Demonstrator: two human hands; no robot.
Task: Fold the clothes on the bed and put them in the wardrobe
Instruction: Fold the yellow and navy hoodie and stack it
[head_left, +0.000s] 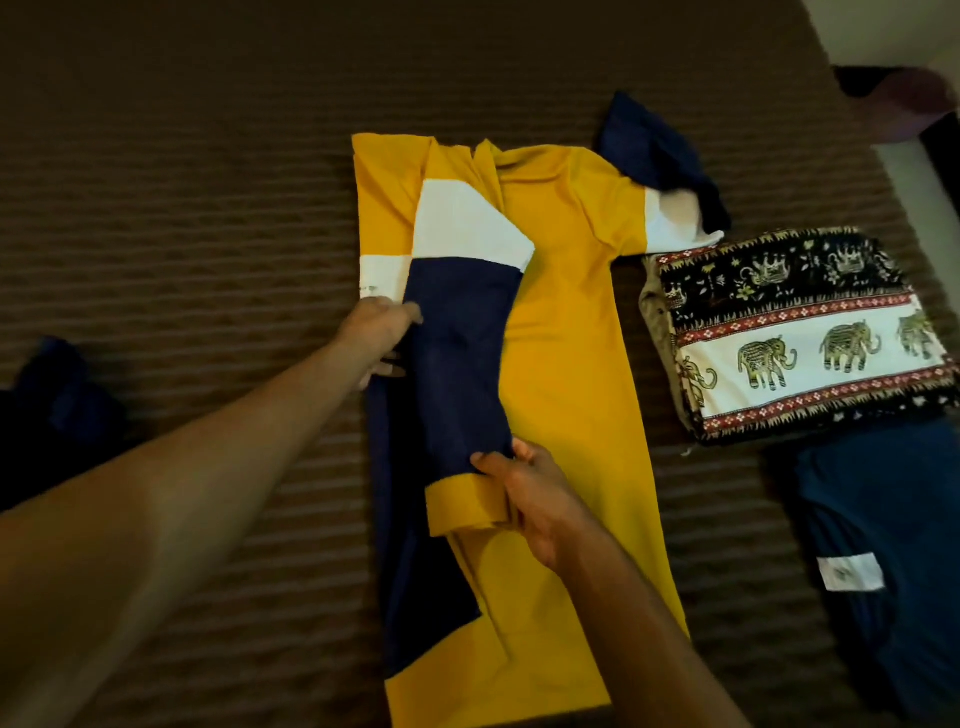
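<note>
Currently mid-fold on the yellow shirt (561, 322), which lies flat on the bed (208, 182), collar away from me. Its one sleeve (462, 358) (white, then navy, yellow cuff) is already laid over the shirt's body, running toward me.

Left hand (382, 338): grip pinches the shirt's folded side edge, level with the sleeve's navy part. Judged purpose: pin the crease so the fold does not slide.

Right hand (524, 493): grip clamped on the sleeve's yellow cuff, thumb on top, drawing it straight along the shirt's body.

The shirt's other sleeve (660, 156) is not yet folded; it sprawls outward beyond the shirt's far shoulder.

Just beside the shirt on that same side: a folded elephant-print cloth (800, 332), then a dark blue garment (872, 545) nearer me. On the shirt's opposite side, well apart, a dark garment (47, 405), apparently unfolded. Wardrobe not in view.
</note>
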